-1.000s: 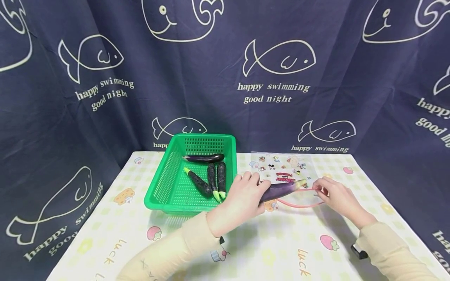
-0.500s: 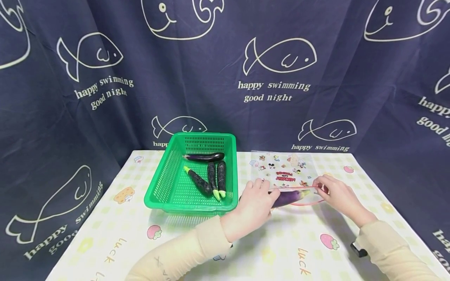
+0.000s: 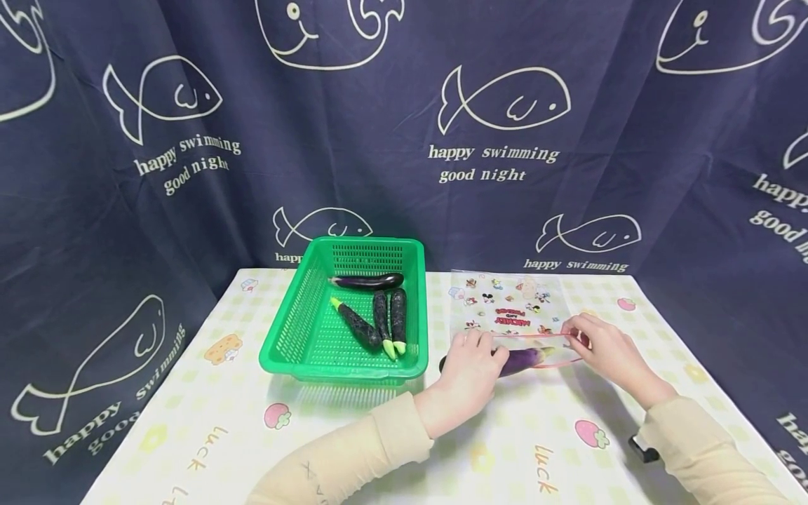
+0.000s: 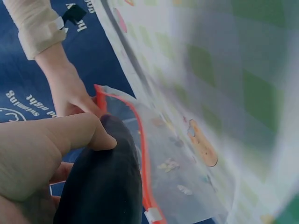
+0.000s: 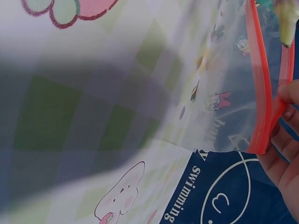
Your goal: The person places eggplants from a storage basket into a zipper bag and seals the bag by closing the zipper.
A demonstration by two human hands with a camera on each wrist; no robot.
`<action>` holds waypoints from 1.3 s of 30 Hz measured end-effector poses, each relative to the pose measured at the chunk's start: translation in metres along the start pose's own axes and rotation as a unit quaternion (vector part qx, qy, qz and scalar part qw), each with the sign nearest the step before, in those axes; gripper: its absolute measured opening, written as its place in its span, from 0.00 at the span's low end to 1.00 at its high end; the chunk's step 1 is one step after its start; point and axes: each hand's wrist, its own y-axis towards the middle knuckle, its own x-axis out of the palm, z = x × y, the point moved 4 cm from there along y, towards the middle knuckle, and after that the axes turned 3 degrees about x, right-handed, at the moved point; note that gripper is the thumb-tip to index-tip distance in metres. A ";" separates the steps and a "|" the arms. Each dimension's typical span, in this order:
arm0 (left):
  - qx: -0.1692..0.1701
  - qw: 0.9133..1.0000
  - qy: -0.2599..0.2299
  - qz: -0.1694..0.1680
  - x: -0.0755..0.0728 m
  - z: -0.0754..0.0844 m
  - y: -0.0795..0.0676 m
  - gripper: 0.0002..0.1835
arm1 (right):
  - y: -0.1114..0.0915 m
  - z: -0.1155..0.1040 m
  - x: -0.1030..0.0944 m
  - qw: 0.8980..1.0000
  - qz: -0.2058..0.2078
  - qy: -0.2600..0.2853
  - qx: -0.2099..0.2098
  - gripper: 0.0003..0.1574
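Note:
In the head view my left hand [image 3: 463, 386] grips a purple eggplant [image 3: 520, 360] round its thick end, stem end pointing right. A clear zip bag [image 3: 514, 298] with cartoon prints lies flat behind it, its red-edged mouth toward me. My right hand [image 3: 609, 358] pinches the mouth's right corner, keeping the two red zip strips apart. The stem [image 5: 286, 23] shows between these strips [image 5: 261, 84] in the right wrist view. From the left wrist, the thumb lies along the dark eggplant [image 4: 107, 182], beside the red zip edge [image 4: 145, 163] and its white slider [image 4: 153, 214].
A green perforated basket [image 3: 341, 366] stands left of the bag. It holds a glossy eggplant [image 3: 366, 282] and three dark, rough-skinned vegetables [image 3: 356, 326] with pale green ends. The table has a checked cloth [image 3: 505, 449], and a blue fish-print curtain [image 3: 379, 140] hangs behind.
My left hand has moved right and slightly down with the eggplant, bringing its stem end between the bag's red edges. The right hand stays at the bag's corner.

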 end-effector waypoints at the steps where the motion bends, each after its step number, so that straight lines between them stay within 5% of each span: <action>1: -0.002 1.000 0.001 -0.003 0.002 0.001 0.001 0.27 | 0.000 0.000 0.000 1.000 0.001 0.000 -0.001 0.14; 12: -0.031 0.999 -0.012 -0.011 0.016 0.007 0.010 0.27 | 0.000 -0.001 0.000 1.000 0.007 0.004 -0.007 0.16; 26: -0.067 0.998 0.008 -0.004 0.026 0.020 0.018 0.14 | 0.001 -0.004 0.001 1.000 -0.003 0.004 -0.004 0.13; 39: -0.080 0.995 0.015 -0.049 0.041 0.032 0.019 0.23 | 0.002 -0.005 0.004 1.000 -0.009 0.026 0.004 0.13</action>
